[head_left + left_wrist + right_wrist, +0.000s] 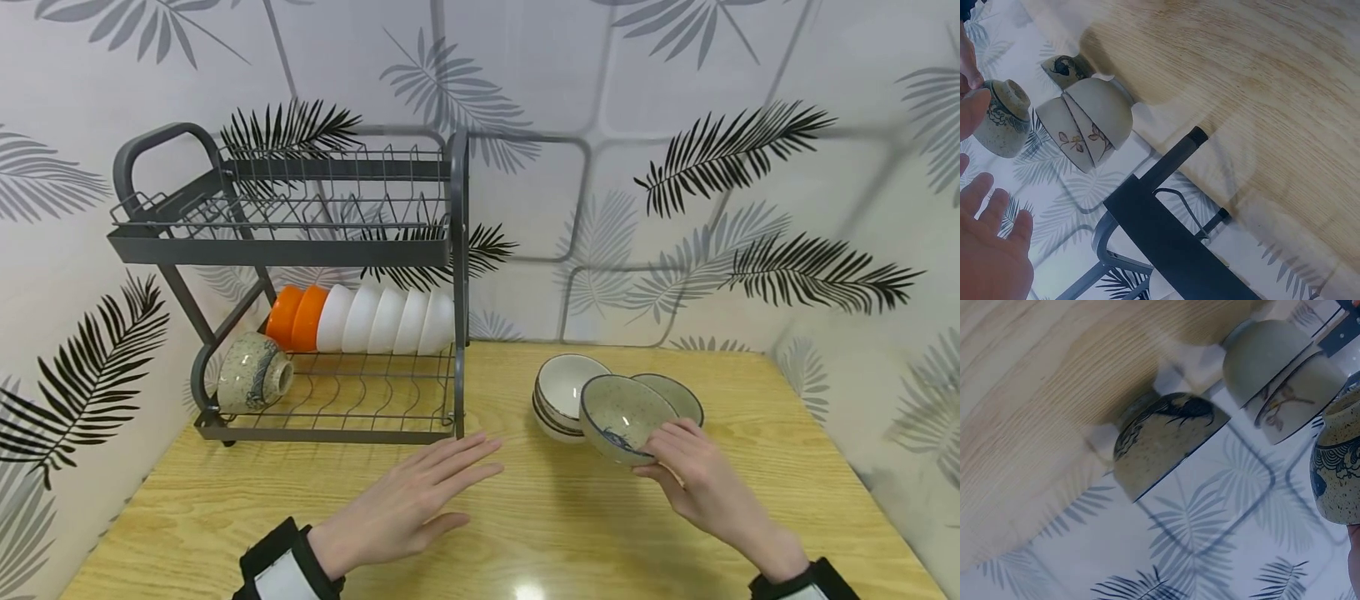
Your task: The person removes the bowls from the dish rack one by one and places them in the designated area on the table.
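My right hand (701, 479) pinches the near rim of a speckled bowl (626, 412) with a blue pattern, thumb outside and fingers over the edge. The bowl is lifted off the table and tilted. Behind it another speckled bowl (678, 396) stands on the table, partly hidden. To the left is a stack of white bowls (566, 383), with floral sprigs visible in the wrist views. My left hand (412, 504) is held over the table before the rack, fingers stretched out, holding nothing. The right wrist view catches the held bowl (1338, 469) at its right edge.
A dark two-tier dish rack (322, 435) stands at the left. Its lower tier holds orange bowls (296, 318), several white bowls (386, 321) and a speckled bowl (251, 375) on its side. A leaf-patterned wall covering (525, 200) rises behind the wooden table (525, 533).
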The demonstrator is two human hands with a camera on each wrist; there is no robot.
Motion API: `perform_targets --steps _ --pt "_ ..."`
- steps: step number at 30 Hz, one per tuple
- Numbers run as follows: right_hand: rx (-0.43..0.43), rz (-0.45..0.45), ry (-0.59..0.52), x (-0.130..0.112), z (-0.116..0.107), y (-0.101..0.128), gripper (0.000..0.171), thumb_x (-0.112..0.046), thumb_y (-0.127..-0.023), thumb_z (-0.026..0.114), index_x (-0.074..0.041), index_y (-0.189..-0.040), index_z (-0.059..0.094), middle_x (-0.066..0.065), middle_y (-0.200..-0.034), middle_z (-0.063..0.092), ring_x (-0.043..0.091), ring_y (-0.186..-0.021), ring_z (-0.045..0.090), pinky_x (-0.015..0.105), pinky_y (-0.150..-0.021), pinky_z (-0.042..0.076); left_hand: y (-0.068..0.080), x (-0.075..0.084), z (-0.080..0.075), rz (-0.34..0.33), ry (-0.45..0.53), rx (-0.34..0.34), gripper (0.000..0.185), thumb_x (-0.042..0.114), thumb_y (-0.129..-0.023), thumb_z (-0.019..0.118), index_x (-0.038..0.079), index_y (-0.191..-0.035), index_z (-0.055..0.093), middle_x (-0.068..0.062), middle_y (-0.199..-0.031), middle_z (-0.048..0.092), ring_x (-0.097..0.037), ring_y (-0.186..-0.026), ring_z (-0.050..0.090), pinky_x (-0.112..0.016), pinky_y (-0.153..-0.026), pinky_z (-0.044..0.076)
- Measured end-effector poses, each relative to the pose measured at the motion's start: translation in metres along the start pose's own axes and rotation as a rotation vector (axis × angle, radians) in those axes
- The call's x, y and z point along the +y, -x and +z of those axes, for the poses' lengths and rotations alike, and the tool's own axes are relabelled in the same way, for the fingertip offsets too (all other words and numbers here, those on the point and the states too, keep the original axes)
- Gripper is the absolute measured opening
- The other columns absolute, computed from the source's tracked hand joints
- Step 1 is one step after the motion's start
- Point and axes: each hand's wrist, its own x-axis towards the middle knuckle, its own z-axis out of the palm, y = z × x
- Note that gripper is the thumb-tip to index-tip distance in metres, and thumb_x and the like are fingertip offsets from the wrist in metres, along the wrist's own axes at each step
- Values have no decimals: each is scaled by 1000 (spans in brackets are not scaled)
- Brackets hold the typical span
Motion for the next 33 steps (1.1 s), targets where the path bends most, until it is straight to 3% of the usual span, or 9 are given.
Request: perform_targets --steps 12,21,33 --pt "17 104 118 30 -14 14 45 -45 -104 44 -10 -78 58 -5 -73 60 13 -71 55 29 -77 41 2 -1 -1 -27 20 -22 81 23 -87 80 19 -155 36 -5 -164 35 -23 -152 35 -44 -117 42" --pt "40 148 174 48 -11 30 46 -48 -101 44 -11 -77 58 -5 -73 62 15 -71 56 29 -71 39 4 -1 0 -30 33 -33 78 22 -87 79 16 -154 39 -5 -164 35 -24 -151 36 -45 -117 43" --pt "10 198 197 66 -3 45 53 -52 -100 38 -9 -77 61 0 -72 65 16 -68 58 29 -73 40 5 0 1 -34 11 -50 74 24 -89 77 14 -153 40 -5 -165 34 -24 -150 37 -45 -117 42"
